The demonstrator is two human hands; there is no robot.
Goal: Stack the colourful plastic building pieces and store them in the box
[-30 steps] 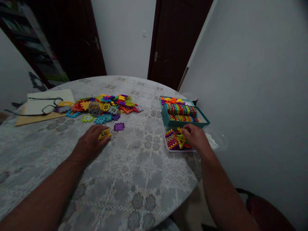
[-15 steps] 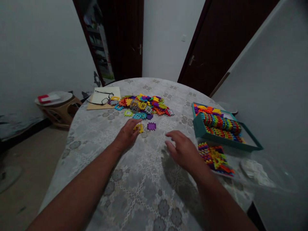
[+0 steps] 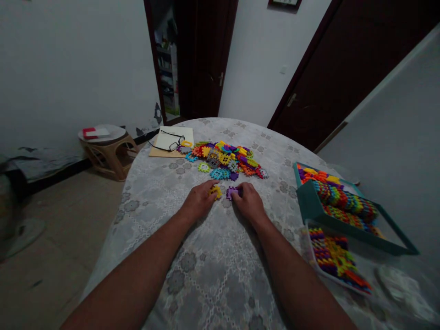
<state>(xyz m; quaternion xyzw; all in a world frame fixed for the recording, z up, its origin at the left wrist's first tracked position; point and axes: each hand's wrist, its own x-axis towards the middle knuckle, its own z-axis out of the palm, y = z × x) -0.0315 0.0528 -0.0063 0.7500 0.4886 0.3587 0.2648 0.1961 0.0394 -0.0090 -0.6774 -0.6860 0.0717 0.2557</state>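
My left hand (image 3: 200,199) is closed on a yellow notched building piece (image 3: 216,192), gripping it between thumb and fingers at the tabletop. Just to its right, my right hand (image 3: 250,201) has its thumb and fingers on a purple square notched piece (image 3: 232,192). A narrow gap separates the two pieces. Beyond both hands lies a heap of colourful interlocking pieces (image 3: 225,158), with a turquoise piece (image 3: 217,173) and a lime green piece (image 3: 203,167) at its near edge.
Black glasses (image 3: 173,145) rest on paper and a board (image 3: 154,151) at the back left. To the right stand a teal box (image 3: 309,199) of stacked pieces and a clear plastic tub (image 3: 311,254) with more. A stool (image 3: 113,158) is beyond the table's left side.
My right hand has moved in to the purple piece and taken hold of it. My left hand stays on the yellow piece. The whole view has shifted.
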